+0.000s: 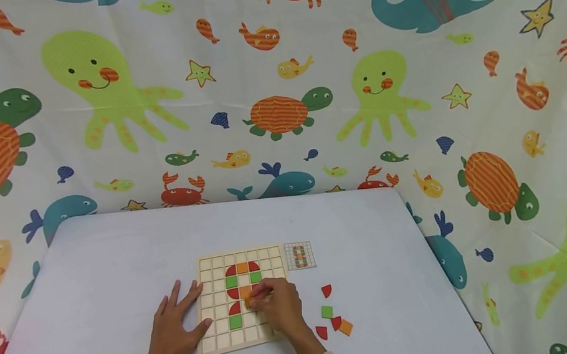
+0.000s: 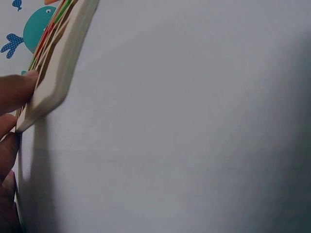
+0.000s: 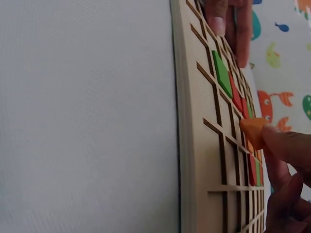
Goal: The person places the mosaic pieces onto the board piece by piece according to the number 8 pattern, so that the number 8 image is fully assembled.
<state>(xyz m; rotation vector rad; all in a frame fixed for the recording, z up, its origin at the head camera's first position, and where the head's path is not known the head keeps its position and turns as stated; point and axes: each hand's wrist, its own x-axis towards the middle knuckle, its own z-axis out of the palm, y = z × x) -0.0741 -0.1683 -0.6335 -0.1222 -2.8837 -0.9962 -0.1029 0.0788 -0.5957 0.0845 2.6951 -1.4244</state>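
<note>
A pale cloth [image 1: 265, 72] printed with whales, octopuses, turtles, crabs and small fish rises behind the white table [image 1: 116, 263] and along its sides. On the table lies a wooden board [image 1: 221, 340], divided by dark lines into square cells.

The left hand [image 1: 172, 325] rests at the board's left edge with its fingers spread, thumb and forefinger touching the rim; its grip is released. The right hand [image 1: 282, 305] is over the board's lower right part, its grip pinching an orange square [image 3: 251, 131] between thumb and fingertip. Just beside the board's upper right edge lies a card [image 1: 300, 255] bearing a small gridded pattern in red, orange and green.

The held square is tilted above the cells, near a red quarter-round [image 1: 234, 308] set in the board — whether it touches the wood I cannot tell. A green square [image 1: 236, 322] sits just below that red piece. Farther up, more red, orange and green pieces [image 1: 242, 268] fill cells around a bare one, some partly hidden by the right hand.

Right of the board, apart from it, five loose pieces lie on the table: a green tile [image 1: 327, 311], an orange tile [image 1: 346, 327] and — smallest of all — three red wedges [image 1: 327, 291]
</note>
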